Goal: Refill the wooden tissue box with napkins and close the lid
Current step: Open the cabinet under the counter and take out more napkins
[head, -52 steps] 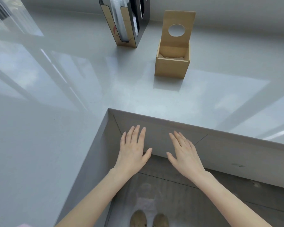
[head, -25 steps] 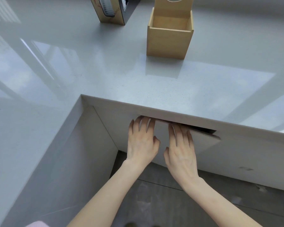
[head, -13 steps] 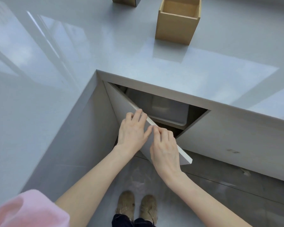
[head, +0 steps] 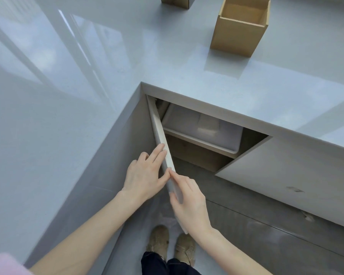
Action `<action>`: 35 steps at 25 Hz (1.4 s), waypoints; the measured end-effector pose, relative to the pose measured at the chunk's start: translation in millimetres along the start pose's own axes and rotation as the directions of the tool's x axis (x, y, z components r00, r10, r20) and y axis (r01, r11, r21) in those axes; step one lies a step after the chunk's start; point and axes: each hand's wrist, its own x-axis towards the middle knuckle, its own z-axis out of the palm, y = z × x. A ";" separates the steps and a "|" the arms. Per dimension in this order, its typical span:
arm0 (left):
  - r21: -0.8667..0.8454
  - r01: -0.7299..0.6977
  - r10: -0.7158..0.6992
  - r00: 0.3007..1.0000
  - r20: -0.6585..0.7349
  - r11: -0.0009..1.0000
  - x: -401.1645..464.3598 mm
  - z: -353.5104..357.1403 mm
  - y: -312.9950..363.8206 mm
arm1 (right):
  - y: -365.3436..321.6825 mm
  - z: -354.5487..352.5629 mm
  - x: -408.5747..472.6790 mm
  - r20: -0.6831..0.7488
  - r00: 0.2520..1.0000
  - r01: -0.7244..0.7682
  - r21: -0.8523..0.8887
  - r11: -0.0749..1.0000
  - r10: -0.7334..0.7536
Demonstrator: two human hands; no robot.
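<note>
The wooden tissue box (head: 239,33) stands on the grey counter at the top right, its top open and its lid out of frame. Below the counter a grey cabinet door (head: 161,135) is swung wide, seen edge-on. My left hand (head: 145,175) holds the door's top edge from the left, fingers along it. My right hand (head: 189,201) grips the same edge lower down from the right. Inside the cabinet a white plastic bin (head: 187,124) sits on a shelf with a pale stack of napkins (head: 208,127) in it.
The glossy grey counter (head: 107,56) wraps around an inside corner on the left. A cardboard holder (head: 176,2) stands at the top edge. A shut cabinet door (head: 286,171) lies to the right. My shoes (head: 171,247) stand on the grey floor below.
The cabinet door went from shut to fully swung out, pulled by both hands. The bin inside has come into sight. The view dropped closer to the cabinet.
</note>
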 end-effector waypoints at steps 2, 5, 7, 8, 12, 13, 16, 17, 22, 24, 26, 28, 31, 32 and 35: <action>-0.023 0.001 -0.001 1.000 -0.001 1.000 -7.3 -4.6 -11.2 | -9.1 11.4 -4.4 0.064 0.998 -0.018 0.053 0.998 0.014; -0.028 -0.006 0.007 1.000 0.014 1.000 -16.1 -9.7 -26.6 | -21.1 27.2 -7.6 0.136 0.990 -0.038 0.123 0.992 0.021; -0.029 -0.015 0.016 1.000 0.026 0.999 -20.1 -11.9 -33.7 | -26.3 33.3 -6.8 0.147 0.989 -0.033 0.140 0.990 0.012; -0.033 -0.014 0.015 0.999 0.030 0.999 -21.2 -13.2 -36.0 | -28.4 35.4 -6.4 0.152 0.988 -0.027 0.143 0.989 0.005; -0.001 -0.002 0.002 1.000 0.010 1.000 -22.2 -16.6 -32.3 | -26.1 32.8 -6.9 0.158 0.987 0.015 0.141 0.990 -0.038; 0.004 -0.009 0.009 1.000 -0.006 1.000 -22.9 -18.9 -29.3 | -23.6 29.3 -7.3 0.150 0.988 0.028 0.131 0.991 -0.048; 0.045 -0.088 0.091 0.992 -0.087 0.995 -22.9 -24.2 -20.3 | -11.3 18.1 -2.2 0.100 0.993 0.055 0.018 0.998 -0.057; 0.074 -0.111 0.119 0.987 -0.111 0.991 -20.8 -23.8 -17.3 | -6.4 14.4 1.1 0.092 0.995 0.042 -0.039 0.998 -0.039; 0.151 -0.162 0.158 0.987 0.040 0.975 -5.7 -13.0 -7.3 | 12.9 2.0 14.5 0.183 0.972 -0.126 -0.139 0.982 0.151; 0.192 -0.144 0.130 0.988 0.081 0.971 -4.1 -7.0 -11.7 | 14.8 2.8 14.6 0.221 0.961 -0.147 -0.110 0.983 0.168; 0.182 -0.132 0.120 0.990 0.076 0.974 -4.6 -5.0 -15.0 | 15.2 5.7 15.1 0.235 0.957 -0.148 -0.110 0.983 0.170; 0.165 -0.137 0.128 0.990 0.064 0.977 -4.7 -5.4 -16.9 | 15.8 7.9 16.6 0.240 0.953 -0.159 -0.128 0.979 0.186; 0.191 -0.125 0.110 0.990 0.089 0.974 -5.7 -4.5 -20.4 | 18.9 6.5 21.0 0.239 0.948 -0.175 -0.160 0.972 0.210; 0.217 -0.125 0.107 0.990 0.091 0.968 -6.3 -4.6 -21.9 | 19.9 5.6 22.6 0.233 0.949 -0.176 -0.171 0.969 0.213; 0.250 -0.089 0.082 0.996 0.040 0.964 -4.3 -8.4 -19.1 | 21.3 2.5 27.5 0.192 0.956 -0.177 -0.226 0.958 0.222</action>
